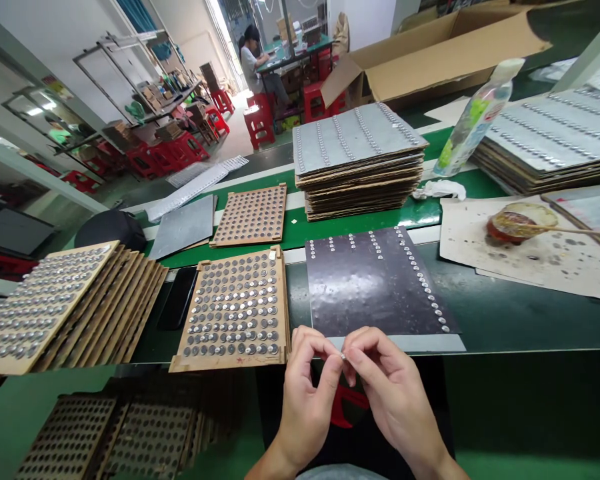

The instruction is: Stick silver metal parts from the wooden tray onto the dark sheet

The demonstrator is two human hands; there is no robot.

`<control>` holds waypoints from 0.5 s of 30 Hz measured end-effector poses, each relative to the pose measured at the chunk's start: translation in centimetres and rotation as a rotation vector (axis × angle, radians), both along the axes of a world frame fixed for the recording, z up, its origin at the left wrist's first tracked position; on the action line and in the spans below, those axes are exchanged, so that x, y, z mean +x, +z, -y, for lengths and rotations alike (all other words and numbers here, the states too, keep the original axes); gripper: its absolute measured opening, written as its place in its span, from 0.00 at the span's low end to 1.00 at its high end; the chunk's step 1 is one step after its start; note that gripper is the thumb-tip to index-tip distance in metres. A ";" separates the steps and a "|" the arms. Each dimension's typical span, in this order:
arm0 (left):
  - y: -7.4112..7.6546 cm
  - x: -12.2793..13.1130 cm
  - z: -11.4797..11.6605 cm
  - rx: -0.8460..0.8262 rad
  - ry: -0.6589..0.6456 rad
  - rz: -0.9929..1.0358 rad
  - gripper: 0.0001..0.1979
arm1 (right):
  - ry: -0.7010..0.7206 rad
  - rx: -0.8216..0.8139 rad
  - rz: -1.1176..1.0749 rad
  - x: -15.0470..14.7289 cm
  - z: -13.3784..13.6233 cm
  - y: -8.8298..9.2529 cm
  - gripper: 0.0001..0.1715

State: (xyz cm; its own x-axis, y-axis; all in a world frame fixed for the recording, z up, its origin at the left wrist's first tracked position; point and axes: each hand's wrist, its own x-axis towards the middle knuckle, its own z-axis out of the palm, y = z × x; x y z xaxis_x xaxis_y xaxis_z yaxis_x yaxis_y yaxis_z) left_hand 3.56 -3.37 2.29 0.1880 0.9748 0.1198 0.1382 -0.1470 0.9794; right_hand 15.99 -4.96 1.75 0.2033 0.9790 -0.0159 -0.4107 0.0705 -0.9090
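- Head view: at the lower middle of the frame, a small pale piece (343,357) is held between the fingertips of two hands, just below the near edge of a dark sheet (353,293).
- Left hand (307,393) pinches it from the left with thumb and forefinger; the right hand (393,390) grips it from the right the same way, the two sets of fingertips nearly meeting. The remaining fingers curl loosely; neither hand is clenched.
- Handling, as a judgement: the piece seems very light and stiff, perhaps metal like the buttons (445,329) on the sheet. It is probably smooth, so it could slip; its edge, between thumb and forefinger pads, looks the best place to hold it.
- Direction: fingertips cover most of the piece, and it is too small to tell which way it faces or whether it has a long axis.
- Right of the frame's centre, the sheet lies flat; five rows of buttons start at its far edge, the longest slanting down toward the lower right.
- Just left of the sheet, a wooden board (215,363) carries round discs (251,349) in rows.
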 end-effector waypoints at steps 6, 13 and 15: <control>0.1 0.2 0.0 -0.050 0.018 0.030 0.13 | 0.008 0.028 0.075 0.3 0.4 -0.3 0.15; -0.3 0.4 0.3 0.010 0.109 -0.051 0.13 | -0.149 0.156 0.469 -0.2 0.9 0.1 0.10; -0.3 0.4 0.3 0.023 0.117 -0.058 0.13 | -0.176 0.164 0.480 -0.3 0.9 0.2 0.09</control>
State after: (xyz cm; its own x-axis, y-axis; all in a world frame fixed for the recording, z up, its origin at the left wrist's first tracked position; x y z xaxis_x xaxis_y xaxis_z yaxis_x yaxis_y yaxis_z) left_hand 3.97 -3.68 1.96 0.0809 0.9876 0.1342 0.2123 -0.1486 0.9658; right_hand 15.73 -5.88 1.96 0.3115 0.9113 0.2694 0.0796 0.2575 -0.9630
